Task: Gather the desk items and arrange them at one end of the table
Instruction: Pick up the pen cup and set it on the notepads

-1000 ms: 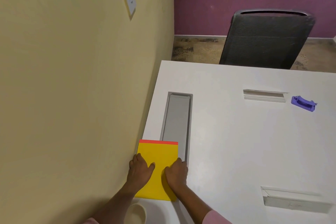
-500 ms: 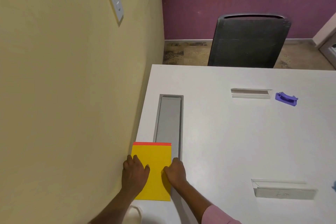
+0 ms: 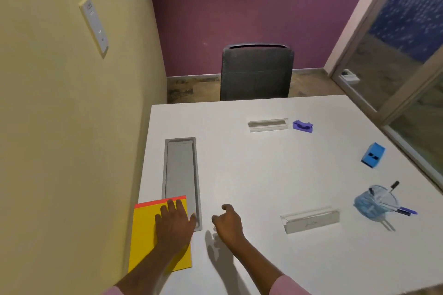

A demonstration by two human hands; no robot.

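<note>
Down at the near left corner of the desk, hard against the yellow wall, sits the yellow notepad. The left grip is planted on it palm down, with the forearm running up from the bottom edge of the view. Its fingers are straight and together, reaching toward the pad's far end, and the thumb is splayed to the right. That's a flat press, released, nothing clasped.

The right grip is just beside it, off the pad and over bare desk. The wrist is cocked, the fingers loosely curled with nothing in them, and its shadow falls on the white surface below and to the left.

The notepad lies flat, its long axis running away from the person along the wall. The red-orange band marks the far end, tipped a touch to the left. Its far right part overlaps the near end of the grey recessed tray, which runs the same way.

Well apart on the right are the others: a purple item just beside the far slot, a blue box near the right edge, and a clear blue pen cup with pens poking out, near the closer slot. A dark chair stands at the far end.
</note>
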